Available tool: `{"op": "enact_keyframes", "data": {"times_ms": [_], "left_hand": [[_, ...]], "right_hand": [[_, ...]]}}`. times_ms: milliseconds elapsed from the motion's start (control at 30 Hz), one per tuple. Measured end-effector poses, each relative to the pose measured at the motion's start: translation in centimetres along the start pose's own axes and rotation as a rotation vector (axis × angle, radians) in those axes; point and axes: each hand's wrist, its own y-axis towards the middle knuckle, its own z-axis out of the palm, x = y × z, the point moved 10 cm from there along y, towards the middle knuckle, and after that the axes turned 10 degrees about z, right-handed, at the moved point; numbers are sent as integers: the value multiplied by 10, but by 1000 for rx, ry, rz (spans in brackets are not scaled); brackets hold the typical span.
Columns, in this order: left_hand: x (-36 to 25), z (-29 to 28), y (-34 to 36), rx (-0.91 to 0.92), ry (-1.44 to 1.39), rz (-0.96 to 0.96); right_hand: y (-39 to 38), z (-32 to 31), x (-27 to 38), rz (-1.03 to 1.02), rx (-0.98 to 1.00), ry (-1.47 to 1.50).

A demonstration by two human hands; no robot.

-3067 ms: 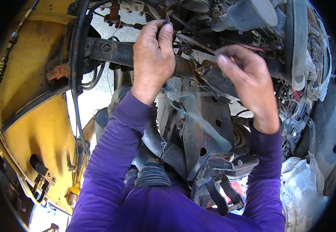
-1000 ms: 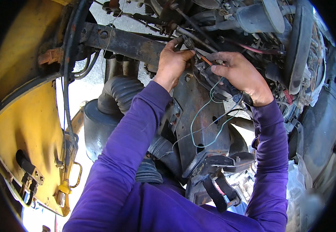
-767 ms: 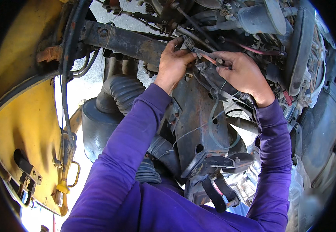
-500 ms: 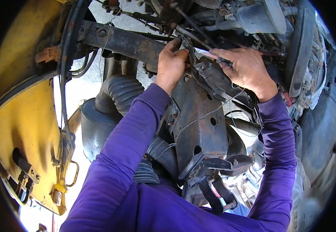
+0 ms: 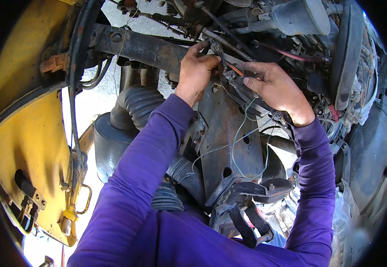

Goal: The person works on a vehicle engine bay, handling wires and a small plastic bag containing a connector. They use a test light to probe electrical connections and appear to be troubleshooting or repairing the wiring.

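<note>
My left hand (image 5: 194,73) is closed, its thumb and fingers pinching a dark, dirty wiring bundle (image 5: 217,48) above the rusty frame rail. From the right, my right hand (image 5: 279,91) comes in with thumb and fingers pressed together on a slim orange-and-dark, pen-like tool (image 5: 235,69). The tool's far end points at the bundle beside my left fingertips; whether it touches cannot be made out. A thin green wire (image 5: 233,149) hangs in a loop below my right hand, over the rail. Its upper end is hard to trace.
A rusty frame rail (image 5: 220,133) with round holes runs beneath my hands. To the left are a ribbed black hose (image 5: 142,107), a dark canister (image 5: 109,138) and a yellow panel (image 5: 29,155). A grey cylinder (image 5: 298,20) and tangled wires (image 5: 358,98) lie at the right.
My right hand has shifted slightly down, and the tool now angles down to the right from the bundle. The green wire loop has swung left over the rail. My left hand has barely moved.
</note>
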Motion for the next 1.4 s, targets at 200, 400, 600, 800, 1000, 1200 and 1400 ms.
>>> {"op": "enact_keyframes", "data": {"times_ms": [200,400,600,800,1000,1200,1400], "left_hand": [[6,-3,-1,-26,-88,24],[4,3,-1,22,-13,-33],[1,11,-2,18,-91,-47],[6,12,-1,14,-134,-24],[12,19,-2,87,-283,18],[18,19,4,230,-243,8],[16,19,2,250,-184,48]], "right_hand": [[5,7,-21,105,83,404],[8,7,-32,194,87,507],[15,7,-43,360,121,613],[13,21,-67,599,345,1086],[15,26,-65,602,464,1229],[15,26,-64,586,524,1234],[0,-1,-56,333,366,832]]}}
